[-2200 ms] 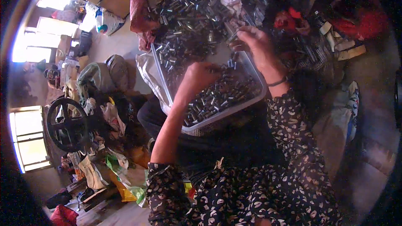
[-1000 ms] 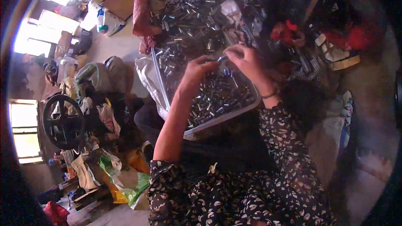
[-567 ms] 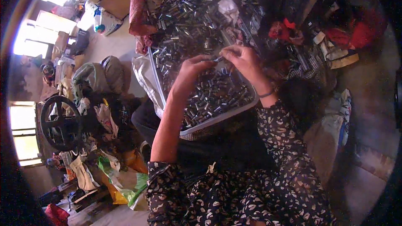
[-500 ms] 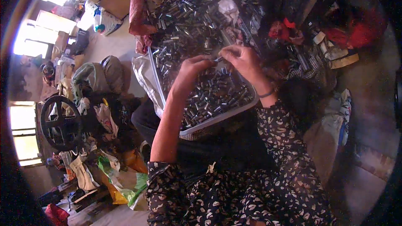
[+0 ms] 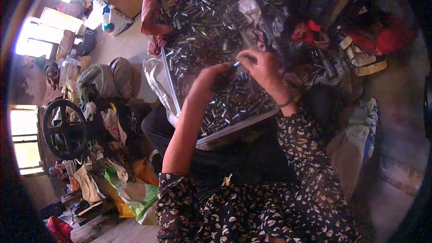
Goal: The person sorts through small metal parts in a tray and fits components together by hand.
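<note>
My left hand [image 5: 209, 80] and my right hand [image 5: 263, 66] meet above a pale-rimmed plastic tub [image 5: 243, 123]. Between their fingertips is a small shiny metal cylinder [image 5: 236, 64]. My right thumb and forefinger pinch one end of it. The left fingers are closed together at its other end, though their grip is partly hidden. Many similar loose metal cylinders [image 5: 225, 110] fill the near part of the tub, under my hands. A larger heap of metal cylinders [image 5: 202, 27] spreads beyond them at the far side.
Rolled reddish cloth [image 5: 150, 13] lies along the heap's left side, with white sheeting [image 5: 155, 81] by the tub. A black handwheel [image 5: 66, 129] stands at left. Right of the tub are checked cloth [image 5: 330, 78] and red cloth [image 5: 387, 31]. A green-and-white plastic bag [image 5: 135, 193] lies lower left.
My left hand has turned slightly, its thumb side now lower and more spread. The metal cylinder shows more plainly at the right fingertips. The whole view has shifted a little.
</note>
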{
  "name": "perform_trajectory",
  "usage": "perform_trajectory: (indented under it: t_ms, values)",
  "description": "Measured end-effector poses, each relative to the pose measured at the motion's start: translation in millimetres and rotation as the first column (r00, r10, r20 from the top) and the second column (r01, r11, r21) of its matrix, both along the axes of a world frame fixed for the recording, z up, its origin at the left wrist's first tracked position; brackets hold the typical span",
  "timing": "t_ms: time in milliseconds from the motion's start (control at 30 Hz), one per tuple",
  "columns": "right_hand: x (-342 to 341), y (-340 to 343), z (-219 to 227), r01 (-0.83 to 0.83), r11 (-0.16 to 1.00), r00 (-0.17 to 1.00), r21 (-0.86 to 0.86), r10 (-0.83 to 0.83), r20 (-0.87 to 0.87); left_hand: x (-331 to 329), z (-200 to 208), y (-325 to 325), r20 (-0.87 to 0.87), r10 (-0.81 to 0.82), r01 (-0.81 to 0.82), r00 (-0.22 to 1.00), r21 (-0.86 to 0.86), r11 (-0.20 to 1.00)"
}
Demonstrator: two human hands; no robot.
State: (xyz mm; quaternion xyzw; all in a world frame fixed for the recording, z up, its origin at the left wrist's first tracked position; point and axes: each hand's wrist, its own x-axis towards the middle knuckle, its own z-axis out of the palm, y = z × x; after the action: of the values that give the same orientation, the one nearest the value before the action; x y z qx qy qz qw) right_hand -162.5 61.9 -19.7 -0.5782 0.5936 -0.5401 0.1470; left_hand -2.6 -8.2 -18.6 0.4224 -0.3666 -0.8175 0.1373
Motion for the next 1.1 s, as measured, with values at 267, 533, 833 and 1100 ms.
perform_trajectory:
  t_ms: [267,533,833,1100]
  values:
    - [0,5,5,0.039,0.987,0.984,0.159,-0.065,0.163,-6,20,9,0.056,-0.041,0.049,0.998,-0.155,0.987]
    - [6,15,22,0.164,0.975,0.986,0.152,-0.159,-0.044,-8,2,13,0.173,-0.197,0.26,0.965,-0.728,0.634]
    - [-7,16,-16,0.306,0.952,0.95,-0.021,-0.303,0.08,-34,13,22,-0.072,0.041,-0.046,0.997,-0.069,0.997]
    - [-74,40,6,0.383,0.923,0.868,0.035,-0.346,-0.356,-40,8,26,-0.252,0.076,-0.015,0.965,0.237,0.971]
